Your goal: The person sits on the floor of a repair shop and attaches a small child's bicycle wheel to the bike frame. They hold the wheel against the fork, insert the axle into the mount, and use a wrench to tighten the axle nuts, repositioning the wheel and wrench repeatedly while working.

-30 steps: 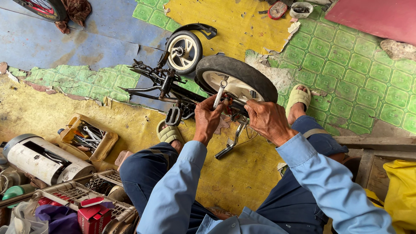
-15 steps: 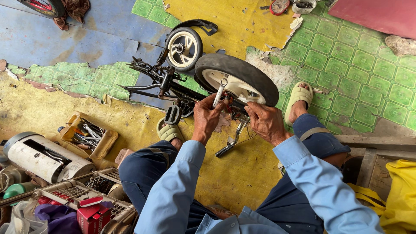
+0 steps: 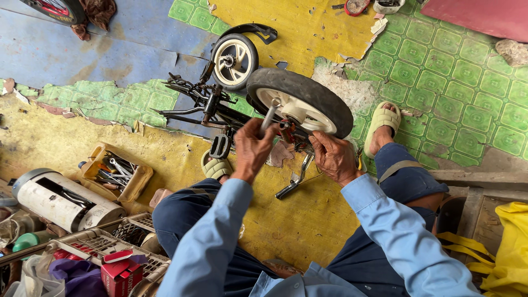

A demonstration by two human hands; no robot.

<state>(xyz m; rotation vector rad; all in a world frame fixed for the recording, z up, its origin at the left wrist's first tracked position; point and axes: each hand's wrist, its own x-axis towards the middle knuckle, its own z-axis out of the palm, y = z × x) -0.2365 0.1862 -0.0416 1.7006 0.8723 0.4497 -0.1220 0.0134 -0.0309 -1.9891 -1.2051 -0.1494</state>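
Note:
A small black bicycle [image 3: 209, 107] lies on its side on the floor, with one white-rimmed wheel [image 3: 300, 102] near me and a smaller wheel [image 3: 235, 60] farther off. My left hand [image 3: 252, 147] grips a silver metal tool [image 3: 269, 116] held against the hub of the near wheel. My right hand [image 3: 333, 157] rests on the frame just below that hub, fingers curled around a part I cannot make out. A pedal [image 3: 219, 147] and a metal crank arm [image 3: 294, 181] lie just below my hands.
A yellow box of wrenches [image 3: 113, 173] sits at left, beside a white cylinder [image 3: 63, 201] and a wire basket [image 3: 104, 245] with a red carton [image 3: 122, 272]. A yellow bag [image 3: 503, 247] lies at right. My sandalled feet [image 3: 382, 124] flank the bicycle.
My hands stay at the hub with only slight shifts. The view has drifted a little, so the bicycle sits slightly higher in frame.

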